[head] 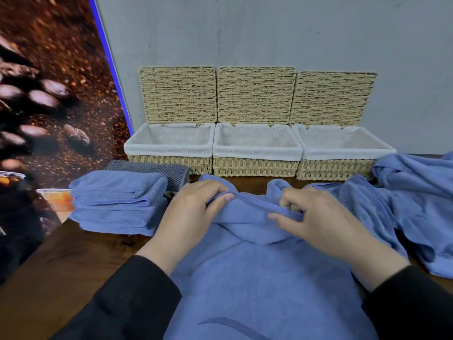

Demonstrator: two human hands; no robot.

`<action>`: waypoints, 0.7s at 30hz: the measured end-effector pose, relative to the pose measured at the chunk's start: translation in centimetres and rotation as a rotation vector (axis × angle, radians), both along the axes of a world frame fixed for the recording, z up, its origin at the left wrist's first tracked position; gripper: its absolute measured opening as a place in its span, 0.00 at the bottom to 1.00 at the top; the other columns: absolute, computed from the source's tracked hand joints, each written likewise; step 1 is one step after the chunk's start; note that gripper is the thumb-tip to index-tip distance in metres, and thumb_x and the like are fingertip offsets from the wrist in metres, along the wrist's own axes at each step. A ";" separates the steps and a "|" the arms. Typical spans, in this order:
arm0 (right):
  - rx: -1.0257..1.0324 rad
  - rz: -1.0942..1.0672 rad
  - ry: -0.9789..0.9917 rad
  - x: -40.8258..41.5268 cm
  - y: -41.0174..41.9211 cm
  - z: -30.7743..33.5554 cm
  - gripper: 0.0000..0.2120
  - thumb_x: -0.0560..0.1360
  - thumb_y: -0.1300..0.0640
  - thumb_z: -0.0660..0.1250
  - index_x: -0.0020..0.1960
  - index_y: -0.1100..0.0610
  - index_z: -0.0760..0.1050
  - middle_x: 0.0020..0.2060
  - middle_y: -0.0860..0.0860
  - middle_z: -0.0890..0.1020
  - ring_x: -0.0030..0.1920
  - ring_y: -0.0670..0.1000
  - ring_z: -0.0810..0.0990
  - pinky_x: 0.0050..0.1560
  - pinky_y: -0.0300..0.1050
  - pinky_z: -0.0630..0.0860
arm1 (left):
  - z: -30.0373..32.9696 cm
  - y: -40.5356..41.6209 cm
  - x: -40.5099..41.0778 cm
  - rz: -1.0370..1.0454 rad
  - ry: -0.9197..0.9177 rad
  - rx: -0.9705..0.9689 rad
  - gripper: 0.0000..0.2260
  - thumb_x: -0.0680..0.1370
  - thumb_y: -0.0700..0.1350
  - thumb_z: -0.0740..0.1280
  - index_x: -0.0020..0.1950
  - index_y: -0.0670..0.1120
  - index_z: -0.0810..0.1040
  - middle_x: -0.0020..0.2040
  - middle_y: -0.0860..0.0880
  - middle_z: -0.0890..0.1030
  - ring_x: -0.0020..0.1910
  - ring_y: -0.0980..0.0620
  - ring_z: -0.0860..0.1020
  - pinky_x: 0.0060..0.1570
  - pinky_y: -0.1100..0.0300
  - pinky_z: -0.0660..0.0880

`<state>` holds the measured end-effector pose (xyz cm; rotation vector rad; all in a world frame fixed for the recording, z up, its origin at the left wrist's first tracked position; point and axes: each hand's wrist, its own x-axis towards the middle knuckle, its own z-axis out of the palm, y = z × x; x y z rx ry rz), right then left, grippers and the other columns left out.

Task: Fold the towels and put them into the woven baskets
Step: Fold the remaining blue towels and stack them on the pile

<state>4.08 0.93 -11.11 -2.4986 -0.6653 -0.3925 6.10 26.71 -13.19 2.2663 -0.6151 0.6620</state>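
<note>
A blue towel (pixel 257 278) lies spread in front of me on the dark wooden table. My left hand (pixel 193 212) pinches its hemmed far edge, and my right hand (pixel 316 217) pinches the same hem a little further right. Against the wall stand three woven baskets with white liners and raised lids: left (pixel 169 163), middle (pixel 256 165), right (pixel 338 168). I see no towel inside any of them. Two folded blue towels (pixel 117 204) are stacked at the left.
A folded grey towel (pixel 157 169) lies behind the blue stack. Crumpled blue towels (pixel 414 197) are heaped at the right. A coffee-bean poster (pixel 49 106) leans at the left beside the table edge (pixel 36 261). The grey wall rises behind the baskets.
</note>
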 end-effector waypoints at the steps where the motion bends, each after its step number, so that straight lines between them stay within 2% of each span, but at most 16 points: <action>1: -0.069 -0.030 0.070 -0.5 -0.7 0.4 0.18 0.76 0.47 0.71 0.36 0.45 0.64 0.28 0.44 0.71 0.29 0.48 0.67 0.31 0.41 0.63 | 0.1 0.3 -0.2 0.021 -0.020 -0.010 0.09 0.81 0.51 0.65 0.45 0.49 0.80 0.39 0.58 0.77 0.41 0.58 0.74 0.44 0.58 0.72; 4: -0.373 -0.164 0.154 -2.2 -2.6 2.0 0.15 0.79 0.43 0.68 0.39 0.47 0.68 0.30 0.48 0.72 0.31 0.47 0.70 0.34 0.42 0.66 | 0.7 1.4 -1.0 0.056 -0.021 0.025 0.14 0.81 0.56 0.60 0.47 0.50 0.80 0.41 0.57 0.78 0.43 0.56 0.76 0.43 0.53 0.75; 6: -0.424 -0.212 0.192 -3.6 -3.6 3.3 0.18 0.80 0.42 0.65 0.36 0.49 0.67 0.29 0.47 0.74 0.34 0.42 0.72 0.36 0.40 0.67 | 1.4 2.2 -1.8 0.071 0.012 0.029 0.15 0.81 0.58 0.59 0.48 0.50 0.81 0.41 0.57 0.79 0.44 0.58 0.76 0.44 0.54 0.74; 7: -0.410 -0.220 0.216 -4.3 -4.2 3.8 0.21 0.79 0.39 0.64 0.35 0.50 0.65 0.30 0.43 0.76 0.34 0.39 0.73 0.35 0.40 0.67 | 1.7 2.7 -2.3 0.083 0.027 0.025 0.15 0.81 0.58 0.60 0.48 0.51 0.81 0.41 0.57 0.79 0.44 0.58 0.76 0.44 0.56 0.73; 8: -0.374 -0.220 0.226 -4.9 -4.8 4.1 0.23 0.77 0.35 0.62 0.34 0.51 0.64 0.29 0.41 0.75 0.34 0.39 0.73 0.33 0.42 0.65 | 2.0 3.3 -2.8 0.090 0.041 0.027 0.14 0.82 0.58 0.61 0.49 0.51 0.81 0.42 0.57 0.80 0.44 0.58 0.76 0.44 0.57 0.73; 10: -0.269 -0.198 0.221 -6.0 -5.9 4.4 0.26 0.71 0.30 0.58 0.33 0.53 0.64 0.28 0.49 0.71 0.33 0.45 0.71 0.33 0.44 0.62 | 2.5 4.5 -4.1 0.063 0.086 0.057 0.14 0.82 0.60 0.61 0.48 0.54 0.81 0.43 0.59 0.80 0.44 0.60 0.77 0.43 0.65 0.70; 12: -0.163 -0.137 0.226 -7.2 -6.4 4.6 0.26 0.69 0.29 0.58 0.33 0.53 0.68 0.33 0.50 0.72 0.35 0.48 0.72 0.38 0.45 0.66 | 3.0 5.2 -5.5 0.022 0.186 0.082 0.12 0.80 0.62 0.60 0.45 0.59 0.79 0.42 0.62 0.79 0.42 0.62 0.77 0.42 0.69 0.68; 14: -0.003 -0.090 0.274 -8.7 -6.2 5.3 0.23 0.69 0.32 0.63 0.36 0.53 0.75 0.37 0.48 0.78 0.37 0.48 0.76 0.41 0.43 0.70 | 3.3 5.7 -6.5 -0.003 0.302 0.072 0.07 0.80 0.58 0.62 0.45 0.62 0.78 0.38 0.60 0.79 0.39 0.60 0.76 0.39 0.67 0.67; 16: 0.133 -0.090 0.290 -10.1 -6.2 6.0 0.18 0.71 0.38 0.67 0.34 0.52 0.75 0.31 0.49 0.78 0.30 0.48 0.74 0.36 0.39 0.69 | 3.7 6.2 -7.5 -0.029 0.364 0.032 0.08 0.82 0.51 0.64 0.46 0.62 0.79 0.38 0.57 0.80 0.38 0.60 0.75 0.40 0.64 0.67; 18: 0.233 -0.108 0.311 -11.2 -6.1 6.7 0.14 0.75 0.46 0.69 0.33 0.49 0.76 0.22 0.49 0.72 0.23 0.47 0.70 0.28 0.36 0.65 | 4.4 6.6 -8.2 -0.021 0.405 -0.005 0.06 0.82 0.50 0.64 0.49 0.60 0.80 0.42 0.52 0.82 0.40 0.57 0.78 0.43 0.59 0.70; 20: 0.279 -0.132 0.301 -11.3 -6.2 7.2 0.10 0.77 0.51 0.69 0.37 0.47 0.80 0.20 0.48 0.72 0.21 0.48 0.72 0.26 0.37 0.67 | 5.5 6.6 -8.6 0.007 0.420 -0.007 0.06 0.82 0.50 0.65 0.48 0.59 0.80 0.43 0.51 0.83 0.43 0.54 0.80 0.46 0.55 0.74; 21: 0.283 -0.150 0.302 -11.1 -6.2 7.5 0.07 0.78 0.52 0.69 0.42 0.49 0.82 0.21 0.49 0.72 0.21 0.50 0.73 0.26 0.38 0.69 | 6.0 6.5 -8.4 0.033 0.441 0.022 0.07 0.82 0.50 0.65 0.47 0.57 0.81 0.40 0.52 0.83 0.42 0.54 0.81 0.44 0.56 0.75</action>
